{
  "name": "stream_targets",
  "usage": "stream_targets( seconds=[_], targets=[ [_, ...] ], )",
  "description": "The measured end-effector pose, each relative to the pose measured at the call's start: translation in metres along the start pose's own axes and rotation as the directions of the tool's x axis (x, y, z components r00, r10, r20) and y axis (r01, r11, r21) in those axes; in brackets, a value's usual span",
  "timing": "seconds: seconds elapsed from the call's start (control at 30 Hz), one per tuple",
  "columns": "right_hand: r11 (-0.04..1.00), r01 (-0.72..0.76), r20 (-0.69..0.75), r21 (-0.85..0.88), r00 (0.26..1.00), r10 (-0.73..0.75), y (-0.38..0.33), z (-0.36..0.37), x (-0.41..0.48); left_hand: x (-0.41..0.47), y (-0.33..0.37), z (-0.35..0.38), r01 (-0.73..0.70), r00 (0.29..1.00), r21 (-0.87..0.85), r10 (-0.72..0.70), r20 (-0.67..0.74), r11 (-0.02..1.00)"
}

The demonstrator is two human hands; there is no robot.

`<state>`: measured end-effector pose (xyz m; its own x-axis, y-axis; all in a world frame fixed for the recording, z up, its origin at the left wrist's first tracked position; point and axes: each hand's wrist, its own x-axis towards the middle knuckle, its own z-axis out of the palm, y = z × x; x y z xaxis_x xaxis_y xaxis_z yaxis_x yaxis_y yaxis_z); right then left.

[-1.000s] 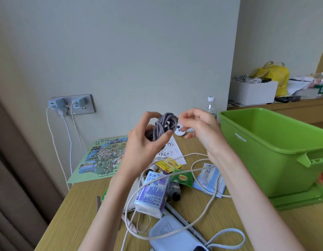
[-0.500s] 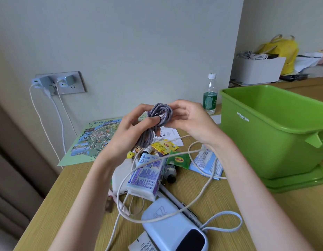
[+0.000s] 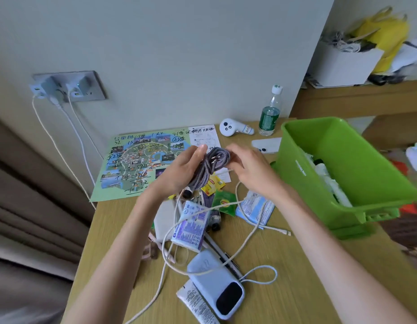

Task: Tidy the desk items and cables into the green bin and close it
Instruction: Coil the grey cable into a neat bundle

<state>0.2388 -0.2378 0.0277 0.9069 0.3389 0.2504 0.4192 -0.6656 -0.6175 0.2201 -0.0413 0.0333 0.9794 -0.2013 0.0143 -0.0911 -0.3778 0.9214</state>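
Observation:
A coiled purple braided cable is held above the desk between both hands. My left hand grips the coil from the left, thumb up beside it. My right hand holds the coil's right side with curled fingers. The open green bin stands at the right on its green lid, with white items inside. Under the hands lie a white cable, a blue power bank, a tissue pack, tea sachets and a blue wipes packet.
A green map sheet lies at the desk's back left under a wall socket with two plugged chargers. A white controller, a water bottle and a phone sit near the wall. A curtain hangs left.
The hands and coil have dropped lower toward the desk, and the view tilted down, so more of the desk and the bin's inside shows. Both hands keep hold of the coil.

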Motion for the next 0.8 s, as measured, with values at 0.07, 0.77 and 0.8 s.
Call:
stream_targets(
  seconds=[0.07,0.77,0.8],
  targets=[
    [0.999,0.022,0.019,-0.049,1.000,-0.021,-0.012,-0.023,0.000,0.004,0.027,-0.008,0.032,0.998,0.067,-0.035,0.047,0.997],
    [0.802,0.052,0.103,-0.594,0.995,0.012,0.088,-0.262,-0.080,0.061,0.168,0.190,-0.504,0.861,0.592,0.420,0.286,0.629],
    [0.798,0.060,0.104,-0.600,0.995,0.003,0.098,-0.262,-0.082,0.061,0.164,0.200,-0.527,0.841,0.615,0.463,0.280,0.586]
  ],
)
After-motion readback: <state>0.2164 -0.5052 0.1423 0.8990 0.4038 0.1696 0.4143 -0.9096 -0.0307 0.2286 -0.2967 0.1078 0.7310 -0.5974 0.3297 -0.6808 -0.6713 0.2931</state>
